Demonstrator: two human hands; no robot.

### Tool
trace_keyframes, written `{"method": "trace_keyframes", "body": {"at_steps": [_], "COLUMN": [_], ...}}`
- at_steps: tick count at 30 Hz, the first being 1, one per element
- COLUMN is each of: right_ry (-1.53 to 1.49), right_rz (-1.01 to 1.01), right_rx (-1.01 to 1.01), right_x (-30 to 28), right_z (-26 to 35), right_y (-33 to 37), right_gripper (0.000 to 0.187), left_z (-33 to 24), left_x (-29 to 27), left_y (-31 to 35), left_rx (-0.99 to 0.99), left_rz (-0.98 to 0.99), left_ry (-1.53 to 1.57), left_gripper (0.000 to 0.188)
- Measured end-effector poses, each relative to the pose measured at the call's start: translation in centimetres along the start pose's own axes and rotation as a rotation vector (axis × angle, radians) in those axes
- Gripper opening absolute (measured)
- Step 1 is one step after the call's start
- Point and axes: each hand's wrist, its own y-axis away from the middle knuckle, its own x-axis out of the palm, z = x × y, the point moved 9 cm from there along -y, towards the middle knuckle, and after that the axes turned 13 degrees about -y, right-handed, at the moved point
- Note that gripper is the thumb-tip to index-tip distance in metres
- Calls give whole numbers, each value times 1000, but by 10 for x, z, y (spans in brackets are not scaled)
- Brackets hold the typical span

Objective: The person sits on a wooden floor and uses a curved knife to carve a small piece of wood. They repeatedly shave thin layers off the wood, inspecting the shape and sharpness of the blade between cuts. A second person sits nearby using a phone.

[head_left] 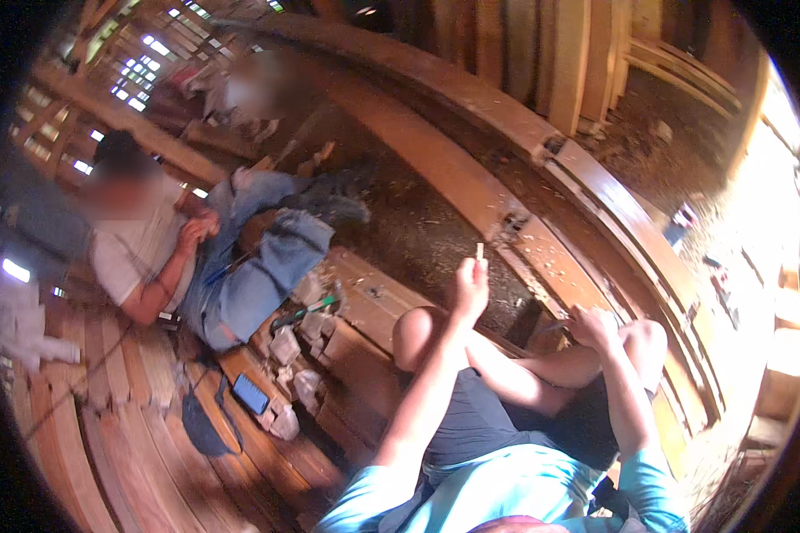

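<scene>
My left hand (469, 289) is raised above my left knee, its fingers closed round a small pale wooden stick (480, 251) that points upward. Lower and to the right, my right hand (594, 327) is closed above my crossed legs. A thin greyish thing seems to jut leftward from its fingers, but it is too small and blurred to name. The two hands are well apart. Beyond them a long brown wooden beam (458, 182) runs past, with pale shavings (551, 258) scattered on its near end.
At the left a co-worker (142, 253) in jeans sits on stacked boards (142, 444), hands together. Between us lie a phone (252, 393), a dark cap-like cloth item (209, 422), a green-handled tool (311, 309) and several wood blocks (286, 345). Upright planks (569, 67) stand at the back.
</scene>
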Motion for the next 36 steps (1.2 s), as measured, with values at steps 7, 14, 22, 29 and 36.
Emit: {"method": "trace_keyframes", "body": {"at_steps": [7, 14, 22, 29, 36], "right_ry": [-59, -102, -116, -274, -400], "right_rz": [-38, -78, -76, -278, -383], "right_rx": [-30, -43, -38, -84, 39], "right_x": [-4, 7, 4, -16, -18], "right_z": [-3, -20, -19, -15, -29], "right_y": [3, -2, -3, -1, -7], "right_gripper": [35, 32, 28, 24, 39], "left_z": [-16, -21, -19, -14, -11], "left_x": [-1, 2, 9, 15, 9], "left_y": [-4, -2, -4, -3, 0], "left_rx": [-23, -52, -71, -51, -54], "left_rz": [89, 140, 187, 203, 190], "left_ry": [15, 116, 86, 132, 147], "left_gripper": [29, 24, 22, 21, 19]}}
